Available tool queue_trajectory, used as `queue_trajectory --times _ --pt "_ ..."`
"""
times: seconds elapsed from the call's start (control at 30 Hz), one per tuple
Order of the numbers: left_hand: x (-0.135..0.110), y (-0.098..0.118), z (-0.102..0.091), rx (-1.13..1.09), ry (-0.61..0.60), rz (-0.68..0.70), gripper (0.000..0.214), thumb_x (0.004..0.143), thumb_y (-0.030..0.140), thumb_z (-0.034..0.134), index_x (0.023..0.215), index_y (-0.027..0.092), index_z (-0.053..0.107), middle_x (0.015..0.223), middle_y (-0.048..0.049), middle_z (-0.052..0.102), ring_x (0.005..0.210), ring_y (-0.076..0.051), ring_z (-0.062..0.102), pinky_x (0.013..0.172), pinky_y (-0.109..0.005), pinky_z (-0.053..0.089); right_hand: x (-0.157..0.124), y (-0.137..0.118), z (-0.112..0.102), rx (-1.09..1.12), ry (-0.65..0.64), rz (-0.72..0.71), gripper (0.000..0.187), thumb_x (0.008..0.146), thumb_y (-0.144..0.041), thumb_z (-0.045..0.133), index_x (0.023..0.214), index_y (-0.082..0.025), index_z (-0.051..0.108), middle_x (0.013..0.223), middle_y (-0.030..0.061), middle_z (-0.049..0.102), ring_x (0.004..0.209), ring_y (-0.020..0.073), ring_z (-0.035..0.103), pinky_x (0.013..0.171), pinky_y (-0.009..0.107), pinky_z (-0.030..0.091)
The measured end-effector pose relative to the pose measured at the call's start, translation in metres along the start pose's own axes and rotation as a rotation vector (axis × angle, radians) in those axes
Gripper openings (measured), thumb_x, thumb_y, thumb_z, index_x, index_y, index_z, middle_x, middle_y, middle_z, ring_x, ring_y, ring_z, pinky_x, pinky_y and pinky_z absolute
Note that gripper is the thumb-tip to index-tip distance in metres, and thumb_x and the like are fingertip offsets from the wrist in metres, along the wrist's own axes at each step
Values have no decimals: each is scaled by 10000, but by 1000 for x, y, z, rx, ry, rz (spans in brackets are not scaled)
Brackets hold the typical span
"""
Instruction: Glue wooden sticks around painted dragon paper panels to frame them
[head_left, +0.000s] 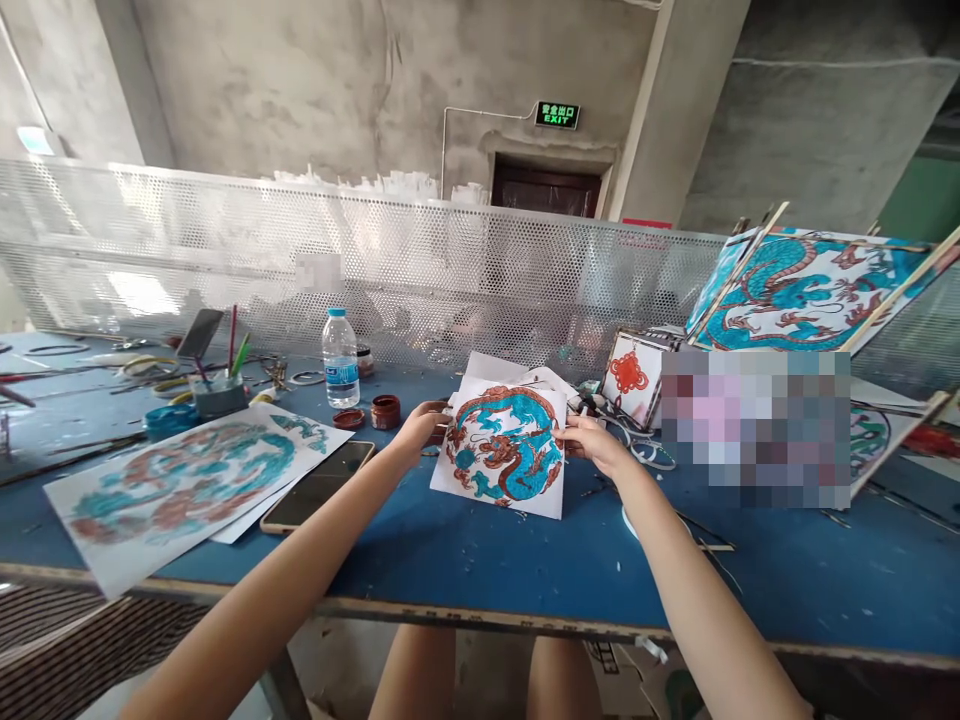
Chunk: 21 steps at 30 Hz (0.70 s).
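Note:
Both my hands grip a white sheet with a blue and brown dragon painting (506, 445), tilted up toward me above the table. My left hand (429, 425) is closed on its left edge, with the fingers partly behind the paper. At the right edge, my right hand (592, 440) pinches the sheet, thumb in front. Behind the painting, another white paper (487, 368) shows. Left of my left hand stand an open jar of brown paint (386, 411) and its lid (349, 420).
A water bottle (340, 360) stands behind the paint. To the left lie a phone (319, 487), a smudged dragon print (187, 480) and a cup with brushes (217, 392). On the right are a small knot-patterned lantern (634, 375) and a large dragon lantern (810, 290). A perforated metal screen (435, 270) borders the back.

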<state>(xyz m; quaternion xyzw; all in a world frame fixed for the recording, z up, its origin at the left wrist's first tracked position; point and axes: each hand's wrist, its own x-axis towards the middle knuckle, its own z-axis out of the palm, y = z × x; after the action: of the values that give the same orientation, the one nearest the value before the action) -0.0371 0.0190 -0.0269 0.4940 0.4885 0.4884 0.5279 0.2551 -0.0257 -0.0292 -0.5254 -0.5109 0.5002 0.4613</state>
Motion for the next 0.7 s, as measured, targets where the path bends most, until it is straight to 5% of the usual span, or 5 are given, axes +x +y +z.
queue_trajectory --times 0.27,0.47,0.7 --pt "-2 -3 1 60 12 -52 431 559 157 649 974 175 535 691 -26 629 601 -180 620 556 -285 475 -6 1 0 -62 -112 136 311 601 -321 755 870 -203 652 723 24 691 520 119 594 437 192 436" --pt "0 -6 2 44 148 75 354 530 -4 510 845 156 541 746 -9 586 726 -153 620 634 -248 450 -11 3 4 -190 -177 220 342 635 -452 732 858 -210 642 799 50 698 520 110 600 416 175 457" --pt "1 -5 2 -58 37 103 457 521 -71 554 912 162 519 817 -31 600 811 -196 654 603 -234 473 -13 2 8 -262 -178 238 414 608 -469 742 912 -210 636 885 56 688 486 91 578 415 183 464"
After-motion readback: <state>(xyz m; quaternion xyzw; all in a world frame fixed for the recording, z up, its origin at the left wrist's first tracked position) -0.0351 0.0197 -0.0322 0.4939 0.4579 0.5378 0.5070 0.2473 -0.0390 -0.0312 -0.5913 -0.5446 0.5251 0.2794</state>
